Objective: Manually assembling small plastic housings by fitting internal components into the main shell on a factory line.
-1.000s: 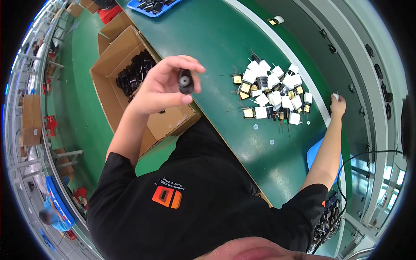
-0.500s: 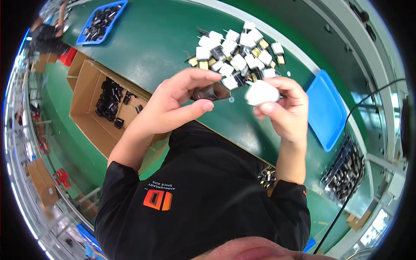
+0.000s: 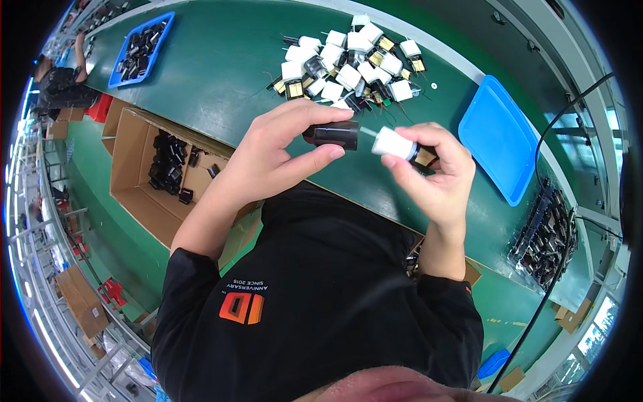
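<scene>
Above the green table, my left hand [image 3: 268, 151] grips a dark, hollow-looking cylindrical housing [image 3: 337, 135] between thumb and fingers, its end turned to the right. My right hand [image 3: 445, 174] is closed on a small motor assembly [image 3: 394, 143] with a white block-shaped head and a black and gold body. A thin pale shaft on the white head points at the housing, with a small gap between them. Beyond both hands lies a pile of similar white-headed assemblies [image 3: 348, 78], some with thin wires.
A blue tray [image 3: 499, 144] rests on the right, and a bag of dark parts [image 3: 546, 238] lies nearer me. At the left stands a cardboard box [image 3: 134, 175] holding black pieces. Farther off are a blue tray [image 3: 163, 41] of dark parts and another person [image 3: 59, 87].
The white-headed assembly has turned so its shaft points left at the housing. The housing has tilted to show its side. My head view has shifted a little.
</scene>
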A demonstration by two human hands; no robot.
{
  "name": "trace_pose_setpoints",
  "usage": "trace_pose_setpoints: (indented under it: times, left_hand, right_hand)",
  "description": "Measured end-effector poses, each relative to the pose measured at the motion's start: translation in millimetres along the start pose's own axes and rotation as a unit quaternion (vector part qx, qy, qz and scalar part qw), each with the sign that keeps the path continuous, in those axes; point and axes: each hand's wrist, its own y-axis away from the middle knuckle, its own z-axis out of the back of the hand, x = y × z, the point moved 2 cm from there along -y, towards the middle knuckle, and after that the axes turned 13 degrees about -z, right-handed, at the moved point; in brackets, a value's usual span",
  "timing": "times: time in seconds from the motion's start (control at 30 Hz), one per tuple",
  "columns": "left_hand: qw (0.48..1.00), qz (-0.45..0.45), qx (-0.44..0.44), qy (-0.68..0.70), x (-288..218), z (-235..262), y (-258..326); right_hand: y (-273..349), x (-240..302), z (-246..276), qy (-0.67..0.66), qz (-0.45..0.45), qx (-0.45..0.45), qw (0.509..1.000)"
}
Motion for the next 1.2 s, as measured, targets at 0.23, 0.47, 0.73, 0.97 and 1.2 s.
trace_pose_setpoints:
  times: [0.23,0.47,0.73,0.97,1.2]
  left_hand:
    - [0.999,-0.007,0.034,0.029,-4.2,-6.5,-2.5]
    - [0.994,0.026,0.096,0.049,-1.9,-12.0,-2.1]
    - [0.990,0.035,0.085,0.102,7.5,-23.0,-6.3]
    - [0.983,0.011,0.044,0.180,-6.3,-28.7,-12.5]
    - [0.976,-0.214,-0.016,0.022,-14.4,-56.3,-26.7]
  right_hand:
    - [-3.1,4.0,0.7,0.039,0.015,0.082,0.996]
    - [0.9,-0.8,0.4,0.040,-0.015,0.106,0.993]
    - [8.2,-24.8,-9.7,-0.135,-0.102,0.105,0.980]
    - [11.1,-54.9,-7.8,-0.442,-0.173,0.203,0.857]
    - [16.5,-70.5,-40.1,-0.649,-0.100,0.236,0.717]
